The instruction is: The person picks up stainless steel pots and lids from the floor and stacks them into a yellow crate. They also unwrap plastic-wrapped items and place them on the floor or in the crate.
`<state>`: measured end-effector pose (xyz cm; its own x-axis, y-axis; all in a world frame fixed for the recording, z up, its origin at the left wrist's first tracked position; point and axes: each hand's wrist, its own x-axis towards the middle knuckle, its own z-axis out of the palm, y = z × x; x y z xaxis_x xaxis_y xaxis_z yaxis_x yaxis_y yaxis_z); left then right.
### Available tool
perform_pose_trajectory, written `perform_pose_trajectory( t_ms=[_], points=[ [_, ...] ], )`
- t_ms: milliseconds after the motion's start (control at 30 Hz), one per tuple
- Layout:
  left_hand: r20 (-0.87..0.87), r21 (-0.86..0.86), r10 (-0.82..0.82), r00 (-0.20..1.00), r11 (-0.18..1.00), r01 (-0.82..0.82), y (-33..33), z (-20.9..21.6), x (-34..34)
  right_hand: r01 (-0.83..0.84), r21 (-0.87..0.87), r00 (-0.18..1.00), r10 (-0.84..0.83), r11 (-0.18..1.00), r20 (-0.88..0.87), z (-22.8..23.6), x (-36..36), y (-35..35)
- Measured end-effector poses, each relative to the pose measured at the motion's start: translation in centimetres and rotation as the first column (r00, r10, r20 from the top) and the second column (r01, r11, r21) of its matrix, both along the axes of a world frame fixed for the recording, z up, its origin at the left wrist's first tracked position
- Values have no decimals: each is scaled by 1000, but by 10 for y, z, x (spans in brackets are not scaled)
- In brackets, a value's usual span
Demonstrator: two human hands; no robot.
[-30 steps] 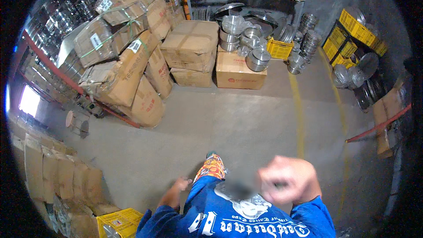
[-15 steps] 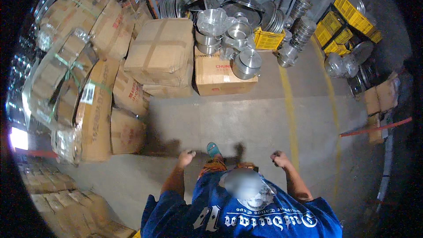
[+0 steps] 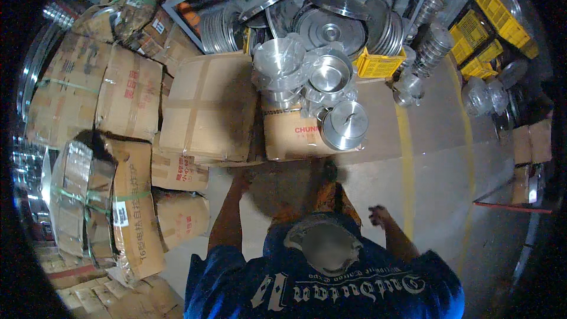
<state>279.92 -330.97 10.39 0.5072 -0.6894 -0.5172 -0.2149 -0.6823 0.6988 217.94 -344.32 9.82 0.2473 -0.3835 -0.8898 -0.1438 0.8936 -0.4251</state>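
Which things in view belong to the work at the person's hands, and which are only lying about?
At the hands:
large taped carton, nearest the left hand; shadow hides any contact
lidded metal pot, ahead of the right hand, not touched

Lying about:
upright carton at left
yellow crate behind the pots
large round lid

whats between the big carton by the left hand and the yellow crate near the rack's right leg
In the head view: metal pots, some in clear plastic, on another carton between the big carton and the yellow crate.
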Motion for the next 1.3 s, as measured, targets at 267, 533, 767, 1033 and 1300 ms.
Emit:
perform_pose_trajectory(
  t_ms=[267,533,767,1033,1300],
  points=[
    [376,-65,-58,925,994,89,-201,72,56,-510,-358,853,513,782,-93,56,255,-256],
    [219,-24,-206,954,976,216,-211,-28,69,-75,-621,989,137,780,53,30,493,-355],
    [108,3,-496,862,867,498,-84,-60,55,76,-345,994,-46,935,94,2,537,-348],
    [-662,268,320,677,946,-185,-55,-7,136,-305,-525,952,269,794,-146,109,524,-352],
    [-598,74,97,795,995,-65,-88,-29,145,76,-379,961,34,922,274,264,479,-381]
  ],
)
